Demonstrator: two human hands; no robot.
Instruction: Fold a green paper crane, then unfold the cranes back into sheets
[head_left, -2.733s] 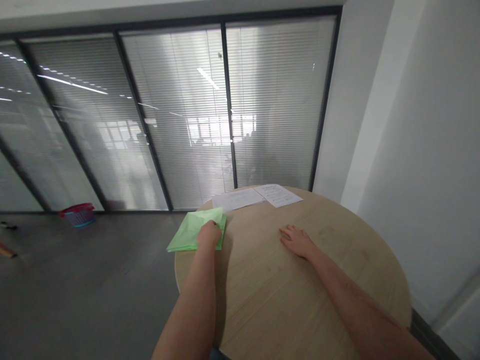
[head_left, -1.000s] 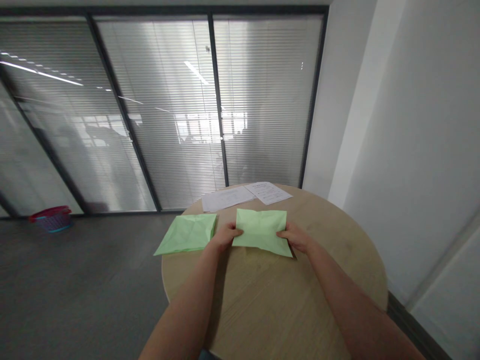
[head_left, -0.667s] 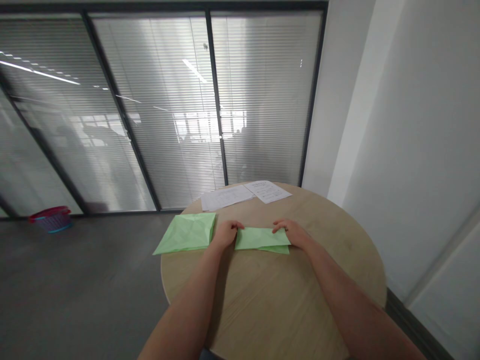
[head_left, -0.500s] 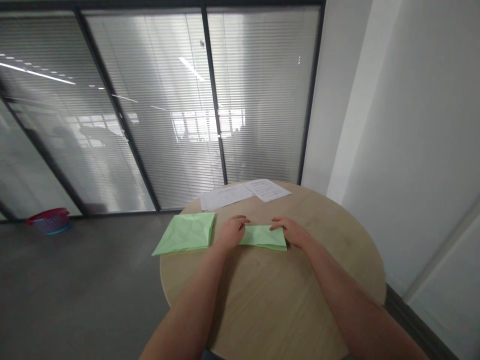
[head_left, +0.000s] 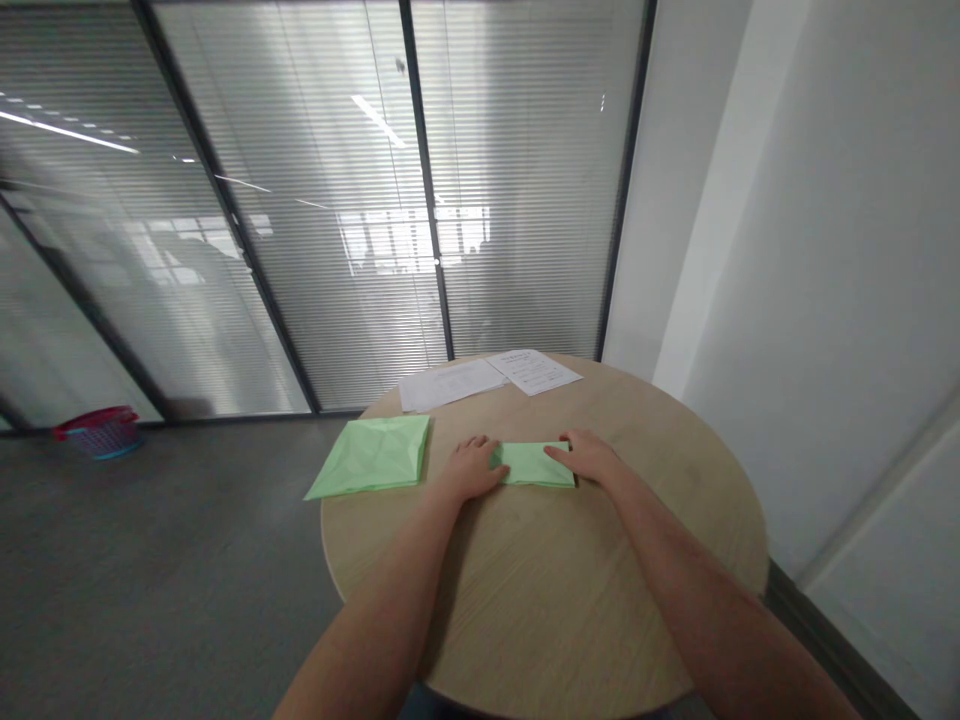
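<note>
A folded strip of light green paper lies on the round wooden table in front of me. My left hand rests flat over its left end, thumb and fingers apart, covering that end. At the right end is my right hand, its thumb on the paper's top and its other fingers by the far right corner, spread from the thumb. Left of my left hand lies a larger, creased green paper sheet, whose near left corner sticks out past the table edge.
Printed white sheets, one on the left and one on the right, lie at the far edge of the table. Behind it stands a glass partition with blinds. A red and blue basket is on the floor at left.
My left hand has flattened and its thumb has come down onto the near side of the folded paper. The near edge of the paper lies flatter. My right hand has shifted slightly right.
</note>
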